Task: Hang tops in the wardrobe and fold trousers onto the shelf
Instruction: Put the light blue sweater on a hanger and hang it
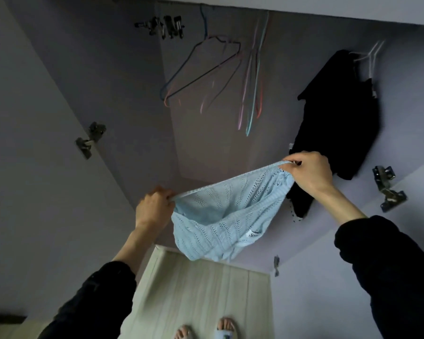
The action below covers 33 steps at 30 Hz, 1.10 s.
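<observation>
A light blue knitted top (220,216) hangs stretched between my two hands in front of the open wardrobe (206,143). My left hand (154,206) grips one end of its upper edge, lower and to the left. The other end is pinched by my right hand (309,172), higher and to the right. The rest of the top sags in folds below. Several empty wire hangers (206,67) hang from the top of the wardrobe, above the top. A black garment (338,113) hangs on a white hanger (370,57) at the right, just behind my right hand.
Both wardrobe doors stand open, with metal hinges (91,139) on the left door and hinges (387,189) on the right door. A pale wooden panel (201,294) lies below the top. My two feet (206,329) show at the bottom edge.
</observation>
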Tool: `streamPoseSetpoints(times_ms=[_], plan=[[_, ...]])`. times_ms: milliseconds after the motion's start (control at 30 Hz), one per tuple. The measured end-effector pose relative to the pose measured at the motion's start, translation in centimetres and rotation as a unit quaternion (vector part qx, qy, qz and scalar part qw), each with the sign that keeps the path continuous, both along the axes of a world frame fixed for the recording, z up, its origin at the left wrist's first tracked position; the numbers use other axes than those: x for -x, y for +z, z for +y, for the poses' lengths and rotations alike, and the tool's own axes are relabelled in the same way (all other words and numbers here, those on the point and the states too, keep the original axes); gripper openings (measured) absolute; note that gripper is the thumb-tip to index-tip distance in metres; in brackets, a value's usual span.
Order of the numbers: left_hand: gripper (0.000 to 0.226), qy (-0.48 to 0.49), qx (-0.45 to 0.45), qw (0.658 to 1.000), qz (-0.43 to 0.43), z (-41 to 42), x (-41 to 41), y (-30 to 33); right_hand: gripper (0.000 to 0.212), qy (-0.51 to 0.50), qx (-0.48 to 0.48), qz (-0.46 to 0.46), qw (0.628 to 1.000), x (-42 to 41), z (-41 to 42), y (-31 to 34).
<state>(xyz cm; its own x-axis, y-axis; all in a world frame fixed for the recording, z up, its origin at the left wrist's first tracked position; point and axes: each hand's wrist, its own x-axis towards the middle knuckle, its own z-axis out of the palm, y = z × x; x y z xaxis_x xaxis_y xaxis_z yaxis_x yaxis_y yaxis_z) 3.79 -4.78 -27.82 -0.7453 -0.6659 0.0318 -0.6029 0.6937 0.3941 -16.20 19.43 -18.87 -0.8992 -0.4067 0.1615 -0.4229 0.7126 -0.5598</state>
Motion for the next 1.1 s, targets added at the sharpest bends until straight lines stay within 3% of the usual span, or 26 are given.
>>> streamPoseSetpoints(times_ms=[233, 333, 433, 500, 600, 667, 833, 900, 967, 1033, 1100], plan=[[0.03, 0.048, -0.032, 0.996, 0.071, -1.3, 0.8, 1.1, 0.013, 0.02, 0.016, 0.098, 0.995, 0.7, 0.6, 0.5], [0.022, 0.106, -0.037, 0.989, 0.095, -1.7, 0.7, 1.5, 0.018, 0.061, -0.079, 0.091, 0.991, 1.3, 0.4, 0.3], [0.028, 0.168, -0.084, 0.975, 0.119, -1.5, 0.0, 1.5, 0.024, 0.077, -0.158, 0.06, 0.983, 1.5, 0.5, -0.1], [0.027, 0.221, -0.19, 0.943, 0.16, -1.6, 0.2, 1.6, 0.025, 0.069, -0.179, 0.049, 0.98, 1.7, 0.4, -0.5], [0.018, 0.284, -0.37, 0.85, 0.245, -2.5, 1.6, 2.2, 0.022, 0.049, -0.196, 0.043, 0.978, 2.4, 0.4, -1.0], [0.023, 0.299, -0.44, 0.805, 0.264, -3.3, 2.2, 3.1, 0.019, 0.026, -0.197, 0.031, 0.979, 2.7, 0.6, -1.2], [0.024, 0.22, -0.509, 0.797, 0.239, -3.3, 2.7, 6.1, 0.02, 0.016, -0.213, -0.061, 0.975, 3.1, 0.1, -1.1], [0.023, 0.186, -0.501, 0.813, 0.232, -2.8, 3.5, 7.3, 0.02, 0.032, -0.153, -0.069, 0.985, 3.4, -1.4, -0.9], [0.021, 0.148, -0.481, 0.836, 0.22, -2.1, 4.6, 8.6, 0.029, 0.013, -0.028, -0.098, 0.995, 4.1, -3.7, 0.0], [0.02, 0.116, -0.462, 0.854, 0.209, -1.2, 5.6, 9.6, 0.037, -0.025, 0.134, -0.162, 0.977, 5.3, -6.5, 1.2], [0.023, 0.099, -0.456, 0.861, 0.203, -0.4, 6.1, 10.4, 0.04, -0.039, 0.229, -0.21, 0.95, 6.8, -9.0, 2.5]])
